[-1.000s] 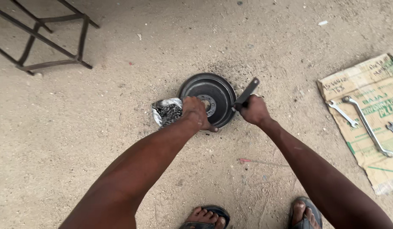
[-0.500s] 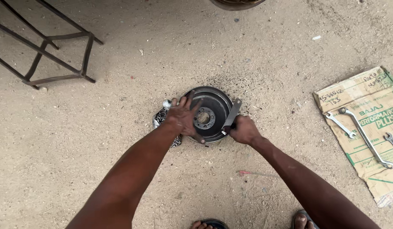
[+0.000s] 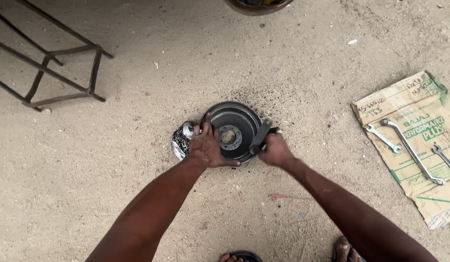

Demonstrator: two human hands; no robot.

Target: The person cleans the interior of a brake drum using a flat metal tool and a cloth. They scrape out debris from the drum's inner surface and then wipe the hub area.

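Left hand (image 3: 207, 148) lies flat, fingers spread, steadying the brake drum (image 3: 230, 130). Right hand (image 3: 275, 150), beside the drum's rim, is clenched round a dark tool (image 3: 260, 137); step in hand looks like scraping.

Left hand (image 3: 208, 148) spread flat, palm down; right hand (image 3: 275, 149) fisted.

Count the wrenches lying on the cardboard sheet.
3. A short wrench lies nearest the drum, a long wrench beside it, and a third wrench at the frame's right edge, partly cut off. More may lie outside the view.
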